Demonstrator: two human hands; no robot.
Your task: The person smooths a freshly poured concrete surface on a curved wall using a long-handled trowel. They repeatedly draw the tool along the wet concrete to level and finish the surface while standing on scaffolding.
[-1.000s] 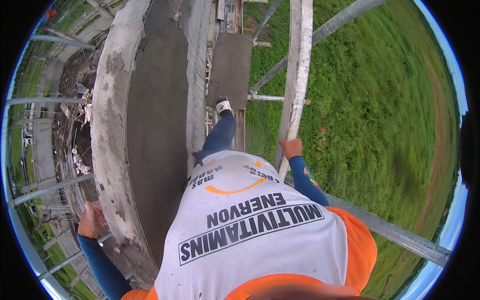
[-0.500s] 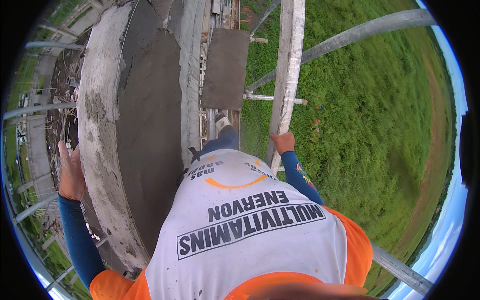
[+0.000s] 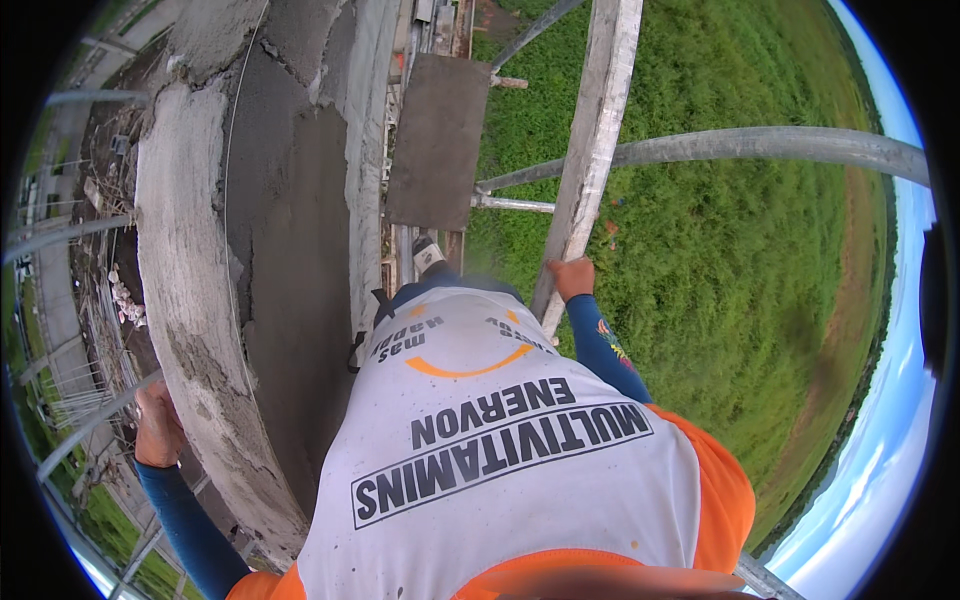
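Observation:
My right hand (image 3: 572, 278) is closed around the edge of a long pale plank (image 3: 592, 150), which runs away from me on the right side. On the far left, my left hand (image 3: 160, 425) is at the outer face of a rough concrete wall (image 3: 190, 290), beside a metal pole (image 3: 95, 432). Its fingers are partly hidden by the wall's edge, so their grip cannot be made out. Between wall and body lies a band of smooth grey mortar (image 3: 300, 250), with a thin string (image 3: 228, 170) stretched along its left side.
A grey rectangular board (image 3: 435, 140) lies on the narrow scaffold ahead, near my shoe (image 3: 428, 255). Scaffold tubes (image 3: 760, 147) cross on the right, high above green vegetation (image 3: 730, 270). Debris (image 3: 115, 290) and concrete beams lie far below on the left.
My left hand has come down along the wall, nearer to me. My right hand keeps its hold on the plank. The view has shifted slightly.

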